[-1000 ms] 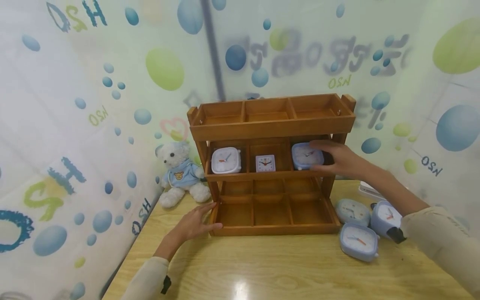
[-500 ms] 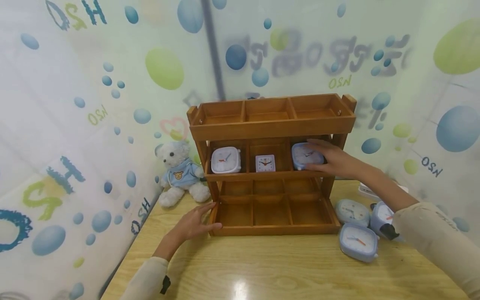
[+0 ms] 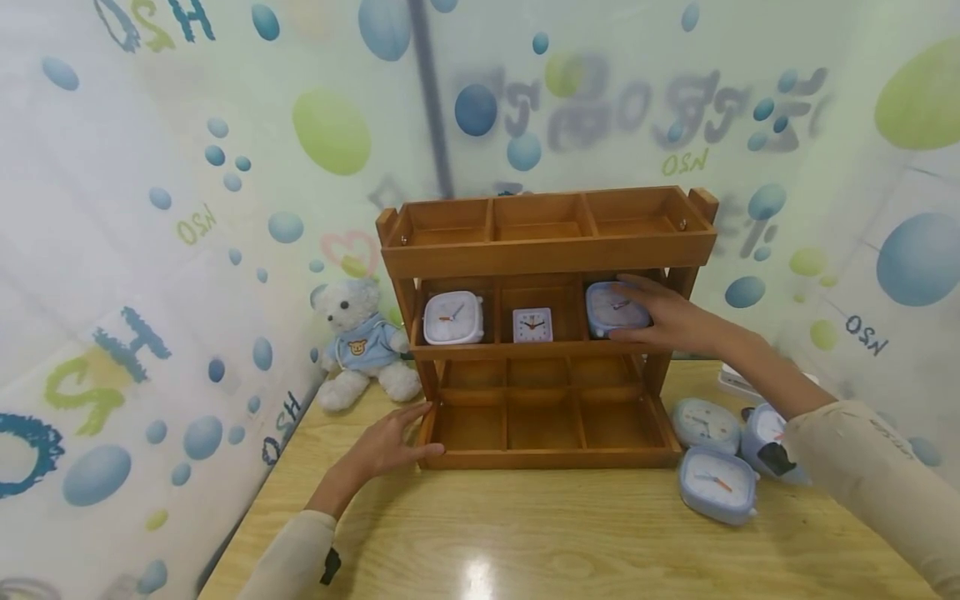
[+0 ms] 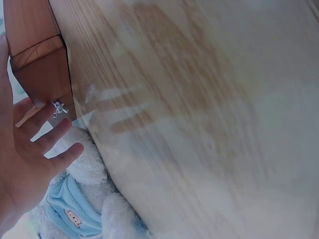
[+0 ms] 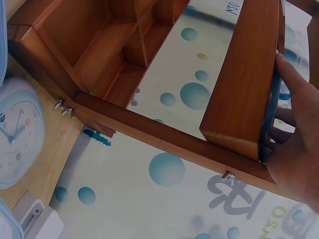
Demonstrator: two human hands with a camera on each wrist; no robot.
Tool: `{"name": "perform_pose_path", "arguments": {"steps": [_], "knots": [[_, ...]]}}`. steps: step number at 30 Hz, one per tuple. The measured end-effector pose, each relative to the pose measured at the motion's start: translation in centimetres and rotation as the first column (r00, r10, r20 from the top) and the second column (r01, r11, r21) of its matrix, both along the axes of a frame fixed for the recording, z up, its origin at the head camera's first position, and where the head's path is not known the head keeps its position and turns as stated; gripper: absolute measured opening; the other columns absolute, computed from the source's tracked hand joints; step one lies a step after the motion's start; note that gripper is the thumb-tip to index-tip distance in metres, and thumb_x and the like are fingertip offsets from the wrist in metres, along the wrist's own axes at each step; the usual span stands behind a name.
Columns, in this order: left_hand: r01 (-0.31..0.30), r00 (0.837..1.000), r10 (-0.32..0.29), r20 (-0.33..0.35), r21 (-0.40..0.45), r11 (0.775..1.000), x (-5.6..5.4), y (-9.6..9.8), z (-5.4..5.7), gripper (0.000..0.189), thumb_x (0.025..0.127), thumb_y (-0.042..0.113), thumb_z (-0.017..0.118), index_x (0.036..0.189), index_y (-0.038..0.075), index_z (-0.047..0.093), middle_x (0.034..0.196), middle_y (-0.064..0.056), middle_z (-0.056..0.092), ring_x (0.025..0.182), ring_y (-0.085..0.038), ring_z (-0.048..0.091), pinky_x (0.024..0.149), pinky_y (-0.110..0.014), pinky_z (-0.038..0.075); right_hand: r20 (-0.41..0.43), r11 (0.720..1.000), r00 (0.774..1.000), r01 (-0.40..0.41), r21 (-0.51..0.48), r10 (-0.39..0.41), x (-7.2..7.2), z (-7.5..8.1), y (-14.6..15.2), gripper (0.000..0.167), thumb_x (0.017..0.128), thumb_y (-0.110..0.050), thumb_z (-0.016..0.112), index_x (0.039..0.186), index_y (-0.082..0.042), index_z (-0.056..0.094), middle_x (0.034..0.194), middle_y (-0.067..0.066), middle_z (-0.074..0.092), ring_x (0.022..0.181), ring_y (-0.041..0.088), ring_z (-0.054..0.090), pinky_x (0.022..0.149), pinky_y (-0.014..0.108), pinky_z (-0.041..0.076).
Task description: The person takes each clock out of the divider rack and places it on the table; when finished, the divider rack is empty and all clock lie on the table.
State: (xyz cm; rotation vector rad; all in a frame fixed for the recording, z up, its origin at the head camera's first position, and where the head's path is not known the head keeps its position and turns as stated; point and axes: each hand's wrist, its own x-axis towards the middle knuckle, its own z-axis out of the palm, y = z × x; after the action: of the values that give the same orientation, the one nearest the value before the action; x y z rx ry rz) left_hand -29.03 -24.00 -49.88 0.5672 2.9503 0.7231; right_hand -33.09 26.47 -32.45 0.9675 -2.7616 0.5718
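In the head view my right hand (image 3: pixel 671 318) holds a blue alarm clock (image 3: pixel 611 308) in the right compartment of the middle tier, thumb below and fingers over its top edge. The right wrist view shows only a thin dark blue edge of that clock (image 5: pixel 272 102) between hand and wood. My left hand (image 3: pixel 390 442) rests its fingers against the lower left side of the wooden shelf (image 3: pixel 547 257); the left wrist view has these fingers spread. A white alarm clock (image 3: pixel 453 318) stands in the middle tier's left compartment, a small square clock (image 3: pixel 532 326) in its centre one.
On the table (image 3: pixel 480 525) right of the shelf lie a green alarm clock (image 3: pixel 705 424), a blue alarm clock (image 3: pixel 718 485) and another clock (image 3: pixel 765 442) partly behind my sleeve. A white box (image 3: pixel 738 382) is behind them. A white teddy bear (image 3: pixel 362 343) sits at the left.
My right hand has shifted slightly left over the blue clock, which stays in its compartment. The left hand stays against the shelf's side. The head view has shifted a little.
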Motion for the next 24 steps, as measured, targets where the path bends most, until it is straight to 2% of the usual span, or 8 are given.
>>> {"name": "perform_pose_path", "arguments": {"steps": [7, 14, 20, 24], "knots": [[0.014, 1.000, -0.014, -0.015, 0.017, 1.000, -0.2, 0.1, -0.1, 0.096, 0.082, 0.075, 0.072, 0.157, 0.019, 0.049, 0.156, -0.008, 0.051, 0.140, -0.034, 0.051, 0.110, -0.055, 0.045, -0.040, 0.999, 0.998, 0.042, 0.025, -0.041, -0.1, 0.2, -0.1, 0.077, 0.097, -0.037, 0.076, 0.154, 0.004, 0.045, 0.155, 0.032, 0.036, 0.138, 0.052, 0.041, 0.110, 0.064, 0.038], [0.034, 0.999, -0.033, -0.040, 0.028, 0.999, -0.4, 0.2, 0.1, 0.095, 0.084, 0.073, 0.071, 0.156, 0.017, 0.049, 0.155, -0.009, 0.052, 0.139, -0.034, 0.052, 0.110, -0.056, 0.045, -0.203, 1.000, 0.979, -0.016, -0.006, 0.014, 0.1, 0.8, 0.1, 0.067, 0.093, -0.030, 0.081, 0.146, 0.002, 0.056, 0.151, 0.028, 0.039, 0.132, 0.045, 0.046, 0.101, 0.057, 0.045], [0.040, 0.998, -0.038, -0.050, 0.030, 0.999, -0.4, -0.1, -0.1, 0.095, 0.084, 0.073, 0.072, 0.156, 0.015, 0.050, 0.155, -0.010, 0.052, 0.140, -0.034, 0.051, 0.112, -0.055, 0.043, -0.202, 0.999, 0.979, -0.020, -0.025, 0.015, 1.2, 1.3, 0.2, 0.063, 0.091, -0.030, 0.082, 0.144, -0.003, 0.059, 0.145, 0.026, 0.046, 0.132, 0.043, 0.046, 0.103, 0.059, 0.043], [0.034, 0.998, -0.033, -0.060, 0.020, 0.999, -0.2, -0.2, -0.5, 0.094, 0.084, 0.071, 0.072, 0.155, 0.014, 0.051, 0.154, -0.011, 0.053, 0.139, -0.035, 0.052, 0.111, -0.056, 0.044, -0.242, 0.997, 0.969, -0.060, -0.038, 0.049, 2.4, 1.5, 0.3, 0.064, 0.088, -0.028, 0.084, 0.142, -0.001, 0.061, 0.141, 0.026, 0.051, 0.129, 0.044, 0.048, 0.103, 0.060, 0.040]]}}
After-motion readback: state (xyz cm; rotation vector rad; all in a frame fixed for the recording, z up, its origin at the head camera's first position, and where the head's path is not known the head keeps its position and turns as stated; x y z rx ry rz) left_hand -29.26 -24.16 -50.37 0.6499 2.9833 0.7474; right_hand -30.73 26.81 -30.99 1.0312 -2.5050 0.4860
